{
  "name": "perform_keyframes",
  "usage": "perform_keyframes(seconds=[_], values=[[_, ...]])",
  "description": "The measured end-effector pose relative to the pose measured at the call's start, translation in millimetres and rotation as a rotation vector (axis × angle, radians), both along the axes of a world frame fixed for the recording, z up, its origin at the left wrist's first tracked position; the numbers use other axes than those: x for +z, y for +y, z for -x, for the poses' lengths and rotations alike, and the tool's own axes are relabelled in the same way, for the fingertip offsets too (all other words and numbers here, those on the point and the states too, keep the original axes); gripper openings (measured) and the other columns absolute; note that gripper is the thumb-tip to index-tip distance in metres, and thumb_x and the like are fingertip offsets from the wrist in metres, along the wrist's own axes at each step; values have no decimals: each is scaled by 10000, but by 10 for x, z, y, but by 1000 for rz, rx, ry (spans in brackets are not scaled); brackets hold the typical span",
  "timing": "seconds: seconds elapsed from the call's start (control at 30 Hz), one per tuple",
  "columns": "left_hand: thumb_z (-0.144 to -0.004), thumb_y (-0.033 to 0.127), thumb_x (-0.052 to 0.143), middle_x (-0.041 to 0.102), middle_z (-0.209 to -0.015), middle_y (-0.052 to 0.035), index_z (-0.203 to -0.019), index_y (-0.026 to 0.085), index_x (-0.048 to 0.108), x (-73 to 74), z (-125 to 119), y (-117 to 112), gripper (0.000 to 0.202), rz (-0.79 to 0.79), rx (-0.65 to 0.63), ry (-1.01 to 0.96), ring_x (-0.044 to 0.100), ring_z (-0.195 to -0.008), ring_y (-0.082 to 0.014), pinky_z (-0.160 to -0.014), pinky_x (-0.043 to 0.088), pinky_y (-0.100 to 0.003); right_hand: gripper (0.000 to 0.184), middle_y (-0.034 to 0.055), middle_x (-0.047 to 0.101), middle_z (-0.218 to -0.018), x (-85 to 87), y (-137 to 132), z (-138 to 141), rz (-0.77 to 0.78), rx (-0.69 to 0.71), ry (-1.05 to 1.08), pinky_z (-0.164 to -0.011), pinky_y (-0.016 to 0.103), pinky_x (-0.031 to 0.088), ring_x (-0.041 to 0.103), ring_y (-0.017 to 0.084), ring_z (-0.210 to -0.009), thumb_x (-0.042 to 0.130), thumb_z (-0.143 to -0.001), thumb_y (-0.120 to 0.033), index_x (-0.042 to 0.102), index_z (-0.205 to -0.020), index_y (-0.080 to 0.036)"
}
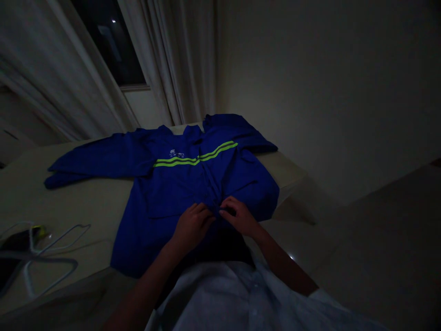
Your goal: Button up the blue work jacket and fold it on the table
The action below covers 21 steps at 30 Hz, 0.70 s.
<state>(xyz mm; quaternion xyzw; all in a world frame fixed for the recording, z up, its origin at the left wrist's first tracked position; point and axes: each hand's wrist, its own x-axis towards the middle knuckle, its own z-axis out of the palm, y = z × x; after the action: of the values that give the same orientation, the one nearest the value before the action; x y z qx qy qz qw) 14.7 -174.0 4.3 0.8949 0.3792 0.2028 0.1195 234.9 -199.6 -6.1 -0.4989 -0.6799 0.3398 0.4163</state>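
Note:
A blue work jacket (175, 188) lies spread face up on the table, its collar toward the window. Two yellow-green stripes cross its chest, with a small white print above them on the left. Its left-hand sleeve stretches out along the table, while the other one is folded near the far right corner. At the lower part of the front opening, my left hand (195, 223) has its fingers closed on the jacket's edge. Close beside it, my right hand (237, 214) pinches the other edge between thumb and fingers. The dim light hides the fastening between the fingertips.
Pale clothes hangers (51, 250) lie on the table (86, 202) at the left, by a dark object with a yellow part. Curtains (172, 59) hang around a dark window (110, 41) behind the table. A plain wall (327, 82) rises to the right.

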Motion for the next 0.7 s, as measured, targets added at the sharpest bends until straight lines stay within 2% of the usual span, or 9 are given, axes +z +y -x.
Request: perform_keyframes(seconds=[0.17,0.27,0.37,0.53,0.7], values=[[-901,230,706,697,-962,-34,-930,210,707,13,-129,64,35,133,74,-177,652,-931,-212,-811,499,-332,74,33,648,-995,-5,10,-11,15,-16,9,-785,287,474,608,154,-839,674,-933,-269,712,-933,-205],[-870,208,732,700,-902,-23,-898,203,708,-26,-128,103,37,215,41,-303,666,-876,-194,-781,511,-314,87,36,649,-1001,-20,16,-15,26,-35,12,-793,292,472,618,159,-857,679,-933,-282,718,-923,-204],[-895,191,723,730,-915,-22,-942,211,746,-112,-76,111,56,249,3,-434,690,-858,-173,-774,531,-295,96,37,653,-1006,-16,15,-9,28,-26,0,-791,294,472,626,160,-857,686,-928,-291,725,-915,-204],[-934,155,687,755,-979,-40,-1047,237,790,-245,-61,48,174,111,15,-450,701,-922,-178,-825,554,-307,89,36,661,-1000,-20,22,3,27,-36,-10,-788,296,484,638,162,-862,692,-919,-277,735,-894,-203],[-925,108,664,749,-1000,-52,-1109,227,784,-211,-160,-34,250,-50,61,-275,682,-919,-189,-838,562,-322,91,32,666,-980,-46,30,9,2,-56,-14,-806,295,487,647,164,-884,696,-921,-273,735,-882,-200]])
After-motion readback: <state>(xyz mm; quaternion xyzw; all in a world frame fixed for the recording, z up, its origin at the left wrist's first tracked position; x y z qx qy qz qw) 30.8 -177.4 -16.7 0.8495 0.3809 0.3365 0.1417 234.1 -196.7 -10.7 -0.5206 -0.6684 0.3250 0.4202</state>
